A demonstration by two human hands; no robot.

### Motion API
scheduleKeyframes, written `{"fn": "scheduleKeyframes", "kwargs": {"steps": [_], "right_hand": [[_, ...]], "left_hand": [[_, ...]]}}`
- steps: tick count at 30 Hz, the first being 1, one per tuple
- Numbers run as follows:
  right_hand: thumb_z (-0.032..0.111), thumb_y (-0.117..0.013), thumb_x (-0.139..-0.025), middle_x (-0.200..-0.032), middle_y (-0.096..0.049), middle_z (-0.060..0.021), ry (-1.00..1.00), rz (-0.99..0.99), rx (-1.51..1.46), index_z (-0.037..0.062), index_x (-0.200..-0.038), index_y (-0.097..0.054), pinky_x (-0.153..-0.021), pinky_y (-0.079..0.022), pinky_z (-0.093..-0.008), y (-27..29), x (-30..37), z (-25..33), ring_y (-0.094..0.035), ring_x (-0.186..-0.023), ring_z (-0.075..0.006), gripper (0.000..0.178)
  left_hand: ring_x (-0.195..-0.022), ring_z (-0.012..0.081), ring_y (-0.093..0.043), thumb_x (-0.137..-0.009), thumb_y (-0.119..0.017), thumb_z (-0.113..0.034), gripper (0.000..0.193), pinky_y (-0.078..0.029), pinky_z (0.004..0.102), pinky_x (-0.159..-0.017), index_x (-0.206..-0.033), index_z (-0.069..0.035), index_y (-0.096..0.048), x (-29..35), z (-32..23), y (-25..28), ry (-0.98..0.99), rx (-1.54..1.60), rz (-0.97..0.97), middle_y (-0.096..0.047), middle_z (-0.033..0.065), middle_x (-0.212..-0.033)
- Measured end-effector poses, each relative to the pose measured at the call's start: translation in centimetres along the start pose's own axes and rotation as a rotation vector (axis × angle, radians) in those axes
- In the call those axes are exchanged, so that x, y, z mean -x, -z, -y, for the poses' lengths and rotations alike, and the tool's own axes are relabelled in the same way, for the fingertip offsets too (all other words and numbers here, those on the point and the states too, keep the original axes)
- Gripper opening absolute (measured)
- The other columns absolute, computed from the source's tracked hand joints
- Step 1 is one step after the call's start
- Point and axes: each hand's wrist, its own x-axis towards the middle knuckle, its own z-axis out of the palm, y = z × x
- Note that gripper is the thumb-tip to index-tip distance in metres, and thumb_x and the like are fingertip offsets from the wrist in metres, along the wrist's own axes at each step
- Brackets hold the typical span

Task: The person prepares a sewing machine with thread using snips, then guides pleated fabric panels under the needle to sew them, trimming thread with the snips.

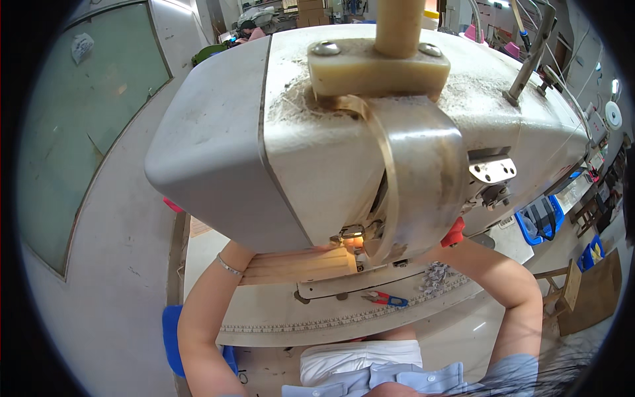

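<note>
A large white sewing machine [317, 152] fills the middle and hides most of both hands. Folded peach-beige fabric [297, 266] lies in layers at its left, running up to the lit needle area [354, 239]. My left hand [241, 254], with a bracelet at the wrist, reaches behind the machine head beside the fabric's left end; its fingers are hidden. On the other side, my right hand [438, 253] passes behind the clear curved tube [426, 178], near a red part [454, 233]. Its fingers do not show either.
Red-and-blue thread snips [387, 299] lie on the table near its printed ruler edge [317, 325]. Grey scraps [434, 278] are heaped to their right. A blue basket [541, 218] and a wooden stool [562, 291] stand at the right. A wall with a greenish window [86, 132] borders the left.
</note>
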Motion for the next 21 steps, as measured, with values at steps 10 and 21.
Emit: {"fn": "scheduleKeyframes", "kwargs": {"steps": [10, 21], "right_hand": [[0.036, -0.052, -0.088, -0.086, -0.065, -0.0091, -0.04, 0.033, -0.036, 0.0186, -0.099, -0.054, -0.061, -0.054, -0.0418, -1.0, -0.6, -0.7, -0.065, -0.074, -0.0321, 0.021], [0.036, -0.053, -0.087, -0.083, -0.066, -0.0073, -0.043, -0.044, 0.047, 0.0209, -0.099, -0.057, -0.058, -0.054, -0.0396, -3.1, -0.7, -1.9, -0.065, -0.073, -0.0301, 0.02]], "left_hand": [[-0.087, 0.014, -0.062, -0.085, -0.066, -0.041, 0.041, -0.048, 0.0267, -0.076, -0.104, -0.004, -0.068, -0.4, 0.9, 0.2, 0.0, 0.021, -0.037, -0.068, 0.0067, -0.097], [-0.087, 0.0133, -0.061, -0.085, -0.067, -0.039, 0.04, -0.048, 0.0264, -0.076, -0.105, -0.004, -0.068, -0.6, 1.3, 0.4, 0.007, 0.029, -0.009, -0.068, 0.0063, -0.097]]}}
